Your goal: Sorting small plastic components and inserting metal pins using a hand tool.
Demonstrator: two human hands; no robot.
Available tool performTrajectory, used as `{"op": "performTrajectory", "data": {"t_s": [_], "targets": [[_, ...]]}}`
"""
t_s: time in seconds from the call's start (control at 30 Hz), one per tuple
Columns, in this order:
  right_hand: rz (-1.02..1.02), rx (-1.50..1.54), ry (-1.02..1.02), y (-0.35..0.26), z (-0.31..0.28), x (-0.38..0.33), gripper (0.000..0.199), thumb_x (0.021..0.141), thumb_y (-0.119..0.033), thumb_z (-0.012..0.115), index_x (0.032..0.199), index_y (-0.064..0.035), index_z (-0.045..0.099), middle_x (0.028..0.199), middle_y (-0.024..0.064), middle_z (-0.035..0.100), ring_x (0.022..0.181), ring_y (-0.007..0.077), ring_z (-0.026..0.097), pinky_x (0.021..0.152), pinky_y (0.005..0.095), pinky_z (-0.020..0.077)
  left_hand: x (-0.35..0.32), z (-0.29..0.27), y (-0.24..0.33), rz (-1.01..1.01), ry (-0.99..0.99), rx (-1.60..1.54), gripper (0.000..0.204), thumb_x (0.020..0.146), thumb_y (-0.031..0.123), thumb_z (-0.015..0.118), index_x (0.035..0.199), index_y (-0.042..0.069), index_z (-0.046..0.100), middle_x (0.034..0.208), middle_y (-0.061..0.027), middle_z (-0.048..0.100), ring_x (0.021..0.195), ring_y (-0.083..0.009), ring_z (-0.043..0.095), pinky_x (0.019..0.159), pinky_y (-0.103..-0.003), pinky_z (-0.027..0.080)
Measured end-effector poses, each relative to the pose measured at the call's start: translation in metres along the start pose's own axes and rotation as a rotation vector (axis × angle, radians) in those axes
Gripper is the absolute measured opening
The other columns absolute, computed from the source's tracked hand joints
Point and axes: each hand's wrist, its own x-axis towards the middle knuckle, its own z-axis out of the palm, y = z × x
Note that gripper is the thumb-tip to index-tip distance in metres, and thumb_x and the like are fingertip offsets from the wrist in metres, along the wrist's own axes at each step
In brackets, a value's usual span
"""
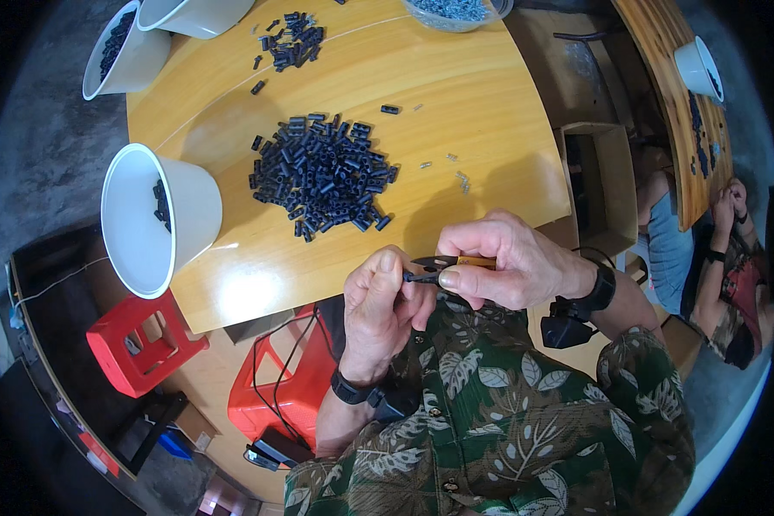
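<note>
Close to the table's near edge, my left hand (377,297) pinches a small black plastic piece (409,277) between thumb and fingers. My right hand (514,265) is closed round pliers with yellow-and-black handles (475,261), their jaws at the black piece. Fingers partly hide where the two meet. Beyond my hands, a big heap of short black tubular pieces (322,176) lies on the wooden table (482,95). Several tiny silvery bits (463,179) are scattered to the right of the heap.
A white bucket (199,202) with black pieces leans at the table's left edge. Farther off are a smaller black pile (297,43) and a transparent tub of bluish metal bits (451,12). Red stools (275,378) stand below left. A co-worker's hands (731,199) are at another table, right.
</note>
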Motion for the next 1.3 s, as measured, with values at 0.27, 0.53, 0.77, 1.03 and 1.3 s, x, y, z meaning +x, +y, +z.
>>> {"op": "performTrajectory", "data": {"t_s": [0.27,0.53,0.77,1.03,1.3], "targets": [[-0.042,0.032,0.007,0.008,0.004,-0.001,0.015,0.092,-0.013,0.058,0.081,-0.0035,0.055,0.057,0.0021,0.058,0.051,0.0094,0.056,0.046,0.0284,0.0414,-0.001,0.000,-0.005,-0.073,-0.062,-0.182,0.040,0.106,0.034,0.040,0.077,0.007,0.047,0.051,-0.0006,0.037,0.040,-0.0127,0.037,0.044,-0.028,0.033],[0.234,0.346,0.037,-0.001,0.005,-0.011,0.023,0.098,-0.023,0.057,0.085,-0.0050,0.056,0.062,0.0011,0.062,0.048,0.0040,0.051,0.043,0.0203,0.0365,0.001,0.004,-0.009,-0.015,-0.071,-0.276,0.040,0.106,0.037,0.036,0.079,0.008,0.046,0.050,0.0004,0.036,0.042,-0.0136,0.038,0.047,-0.029,0.034],[0.304,0.471,-0.006,-0.009,0.012,-0.013,0.025,0.100,-0.024,0.055,0.087,-0.0031,0.058,0.062,0.0046,0.063,0.046,0.0047,0.051,0.040,0.0187,0.0375,-0.002,0.008,-0.006,-0.024,0.062,-0.130,0.042,0.106,0.038,0.037,0.078,0.008,0.046,0.050,-0.0007,0.036,0.043,-0.0136,0.036,0.048,-0.028,0.035],[0.338,0.493,-0.011,-0.008,0.014,-0.011,0.027,0.100,-0.025,0.055,0.086,-0.0030,0.057,0.062,0.0046,0.063,0.044,0.0047,0.051,0.039,0.0186,0.0376,-0.004,0.006,-0.013,0.150,0.136,0.133,0.038,0.105,0.036,0.043,0.085,0.004,0.052,0.063,-0.0027,0.049,0.050,-0.0072,0.038,0.049,-0.024,0.037],[0.331,0.490,0.048,-0.003,0.023,-0.011,0.026,0.099,-0.027,0.056,0.084,-0.0051,0.057,0.060,0.0030,0.062,0.044,0.0040,0.051,0.039,0.0184,0.0369,-0.005,0.003,-0.018,0.296,0.169,0.337,0.037,0.106,0.033,0.041,0.090,0.003,0.054,0.071,-0.0029,0.053,0.053,-0.0054,0.040,0.048,-0.023,0.038]]}}
